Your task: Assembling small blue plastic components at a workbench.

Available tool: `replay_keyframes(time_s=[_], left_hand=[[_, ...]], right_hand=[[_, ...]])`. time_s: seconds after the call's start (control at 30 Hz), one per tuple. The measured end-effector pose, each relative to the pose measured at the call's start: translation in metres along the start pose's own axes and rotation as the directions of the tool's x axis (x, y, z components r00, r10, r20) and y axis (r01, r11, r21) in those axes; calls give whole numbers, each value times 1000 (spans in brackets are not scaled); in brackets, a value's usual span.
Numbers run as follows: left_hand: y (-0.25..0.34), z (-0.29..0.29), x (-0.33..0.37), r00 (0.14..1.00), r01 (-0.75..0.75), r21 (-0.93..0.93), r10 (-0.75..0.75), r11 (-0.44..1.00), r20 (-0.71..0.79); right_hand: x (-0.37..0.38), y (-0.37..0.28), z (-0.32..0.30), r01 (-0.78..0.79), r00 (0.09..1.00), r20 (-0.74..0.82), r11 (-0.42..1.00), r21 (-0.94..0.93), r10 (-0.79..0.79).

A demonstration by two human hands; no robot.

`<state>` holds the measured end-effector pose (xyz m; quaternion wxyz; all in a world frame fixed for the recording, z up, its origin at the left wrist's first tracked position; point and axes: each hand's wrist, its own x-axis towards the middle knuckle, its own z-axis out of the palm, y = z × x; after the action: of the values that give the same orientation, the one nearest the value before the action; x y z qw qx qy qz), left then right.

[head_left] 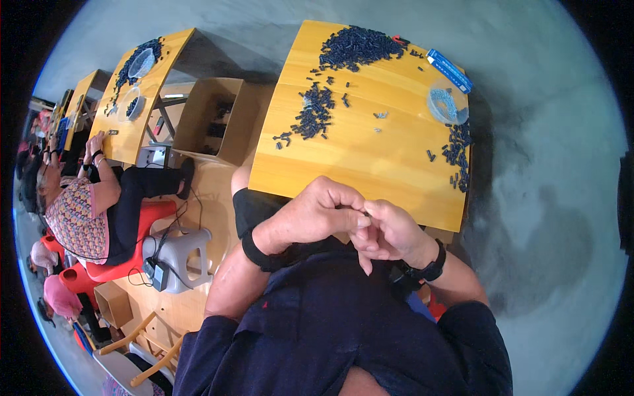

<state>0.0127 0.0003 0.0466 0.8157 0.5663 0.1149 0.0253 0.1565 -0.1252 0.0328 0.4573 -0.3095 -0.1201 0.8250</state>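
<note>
My left hand (323, 210) and my right hand (394, 232) meet just off the near edge of the yellow wooden table (356, 155), above my lap. Both are closed, thumbs and fingers pinched together at the tips. A tiny dark bit shows between them, but the fingers hide most of it and its kind cannot be made out. On the table lie a big heap of small dark blue-black cylindrical pieces (360, 47), a looser pile of such pieces (313, 113) and another pile (457, 152) along the right edge. Several tiny pale metallic pieces (381, 115) lie mid-table.
A clear round tub (434, 112) with small light-blue pieces and a blue-and-white box (449, 69) stand at the right edge. A red-handled object (400, 40) lies beyond the heap. To the left are an open cardboard box (224, 132), a grey stool (181, 257) and another seated person (79, 214).
</note>
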Motion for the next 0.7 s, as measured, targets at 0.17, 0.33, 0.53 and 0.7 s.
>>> replay_keyframes(time_s=[0.17,0.33,0.53,0.7], left_hand=[[5,-3,3,1000,-12,-54,11,998,-29],[3,-4,3,996,-8,-167,-7,986,-90],[-1,-6,0,996,-8,-137,-4,990,-88],[1,-5,3,997,4,-175,-18,985,-75]], right_hand=[[4,-9,-1,42,994,100,996,73,-49],[11,-10,-7,-2,983,177,978,211,-37],[17,-9,-11,-34,981,193,986,165,2],[14,-19,0,-5,995,98,1000,-5,6]])
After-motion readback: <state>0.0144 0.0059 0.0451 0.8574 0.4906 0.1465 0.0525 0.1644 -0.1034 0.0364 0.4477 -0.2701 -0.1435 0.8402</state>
